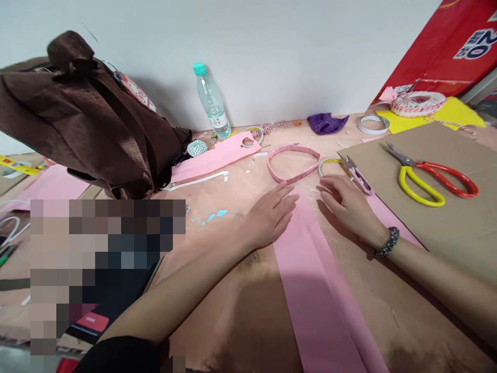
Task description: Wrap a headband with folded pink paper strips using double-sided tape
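The hoop looks to me like the further-along piece: its pink band closes on itself all the way round, as far as I can see, and it lies by itself on the table just beyond my left hand. The strip seems the less finished one, since it lies long and flat, with a lengthwise crease and a narrower part along its right side; I see no loop made in it, and whether its far end meets the hoop I cannot tell, because my left fingers cover that spot. My hands are apart and hold nothing: the left is spread loosely over the strip's far end, its fingertips right by the hoop's near edge, and the right hand curves loosely to the right of the strip, its fingertips close by the tape, though I cannot tell whether they touch it. The hoop itself is thin, pale pink and slightly angular, with small wrinkles along the band. The strip is smooth and evenly pink, widening toward me. The scissors lie out of use on the cardboard, blades spread a little.
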Tool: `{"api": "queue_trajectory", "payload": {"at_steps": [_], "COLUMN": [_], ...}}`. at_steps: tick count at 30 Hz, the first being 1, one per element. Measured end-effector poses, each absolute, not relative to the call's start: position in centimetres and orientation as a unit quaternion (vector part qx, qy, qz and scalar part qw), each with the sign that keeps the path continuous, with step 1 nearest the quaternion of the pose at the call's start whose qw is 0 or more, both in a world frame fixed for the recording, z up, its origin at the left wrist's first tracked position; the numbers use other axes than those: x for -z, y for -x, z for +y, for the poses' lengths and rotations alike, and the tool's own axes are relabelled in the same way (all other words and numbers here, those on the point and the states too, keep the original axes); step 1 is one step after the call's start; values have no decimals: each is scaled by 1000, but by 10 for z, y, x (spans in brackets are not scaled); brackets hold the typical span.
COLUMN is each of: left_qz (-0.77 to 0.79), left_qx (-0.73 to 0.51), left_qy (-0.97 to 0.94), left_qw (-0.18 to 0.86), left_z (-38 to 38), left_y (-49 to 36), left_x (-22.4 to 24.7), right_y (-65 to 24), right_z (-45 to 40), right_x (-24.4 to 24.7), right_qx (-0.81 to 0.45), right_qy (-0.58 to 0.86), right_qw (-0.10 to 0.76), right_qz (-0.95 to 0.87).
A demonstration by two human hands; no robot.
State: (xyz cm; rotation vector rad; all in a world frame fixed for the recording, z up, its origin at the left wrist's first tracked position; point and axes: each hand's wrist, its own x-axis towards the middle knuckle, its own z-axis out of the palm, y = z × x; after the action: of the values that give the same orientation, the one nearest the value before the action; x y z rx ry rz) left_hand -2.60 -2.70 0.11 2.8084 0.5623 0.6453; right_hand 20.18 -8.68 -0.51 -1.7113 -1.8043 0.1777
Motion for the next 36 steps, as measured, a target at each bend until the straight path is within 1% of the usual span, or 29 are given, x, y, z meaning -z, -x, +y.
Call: {"api": "queue_trajectory", "payload": {"at_steps": [3, 7, 11, 13, 17, 19, 23, 27, 29, 30, 33, 36], "left_qz": [103, 28, -8, -30, -103, -104, -9, 107, 152, 177, 217, 236], "left_qx": [-132, -17, -9, -11, 24, 34, 30, 17, 5, 1, 6, 41], "left_qy": [-981, -998, -998, -997, -994, -994, -999, -993, -987, -984, -976, -968], "left_qw": [98, 53, 61, 67, 16, -4, -36, -50, -47, -29, 30, 74], "left_z": [-16, -19, -23, -19, -7, -5, -24, -74, -98, -108, -123, -124], "left_y": [28, 23, 7, -3, -15, -12, 17, 60, 77, 84, 98, 107], "left_x": [-6, -18, -30, -38, -51, -54, -52, -45, -39, -36, -27, -19], "right_y": [-200, -192, -183, -177, -166, -165, -168, -165, -161, -159, -158, -164], "right_z": [-93, -123, -161, -177, -200, -206, -211, -223, -233, -239, -256, -264], "right_x": [-7, -32, -53, -58, -56, -53, -48, -38, -29, -23, -7, -8], "right_qx": [-68, -113, -220, -257, -234, -216, -150, -19, 47, 74, 110, 118], "right_qy": [678, 704, 716, 719, 714, 699, 687, 614, 578, 567, 548, 527], "right_qw": [284, 182, 33, -9, -4, -6, 6, 71, 108, 118, 96, 82], "right_qz": [-675, -677, -662, -646, -660, -682, -711, -786, -807, -812, -824, -838]}}
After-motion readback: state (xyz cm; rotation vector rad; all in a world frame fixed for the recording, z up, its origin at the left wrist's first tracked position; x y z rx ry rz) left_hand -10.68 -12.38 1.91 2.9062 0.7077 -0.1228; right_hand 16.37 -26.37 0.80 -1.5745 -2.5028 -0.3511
